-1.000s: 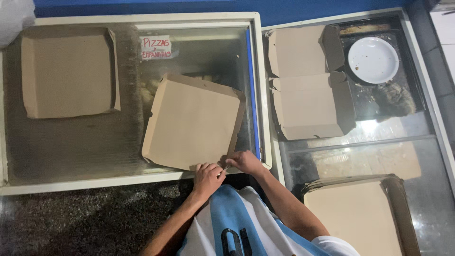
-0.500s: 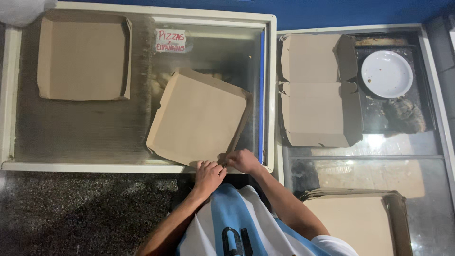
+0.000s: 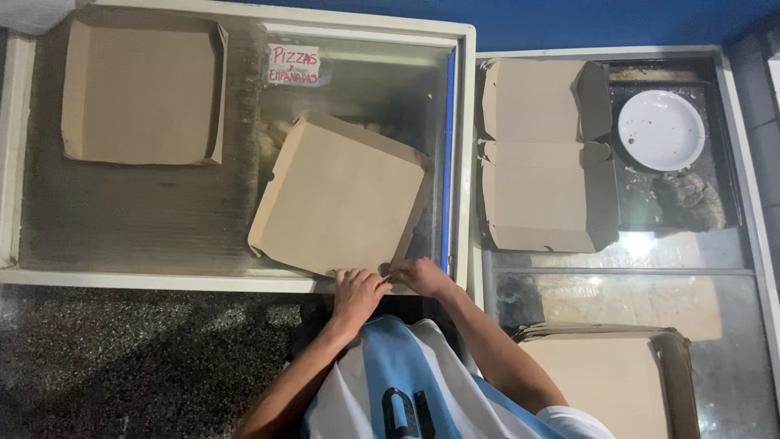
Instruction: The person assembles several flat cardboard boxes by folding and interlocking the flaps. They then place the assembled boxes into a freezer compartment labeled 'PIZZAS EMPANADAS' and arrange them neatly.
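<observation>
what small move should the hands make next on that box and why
Probably press the near edge flap in flat. Both hands, left and right, pinch the tilted closed box at its near edge, where it overhangs the freezer's rim.

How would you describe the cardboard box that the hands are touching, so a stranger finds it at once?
Look at the left glass-topped freezer. The closed flat box lies near its right edge, with the left hand and right hand at its near corner. Unlike the squarely placed box at the far left, it sits turned at an angle.

bare glass (image 3: 138, 219) left of closed box (image 3: 341, 195), open box (image 3: 142, 93) blocking far-left corner
</observation>
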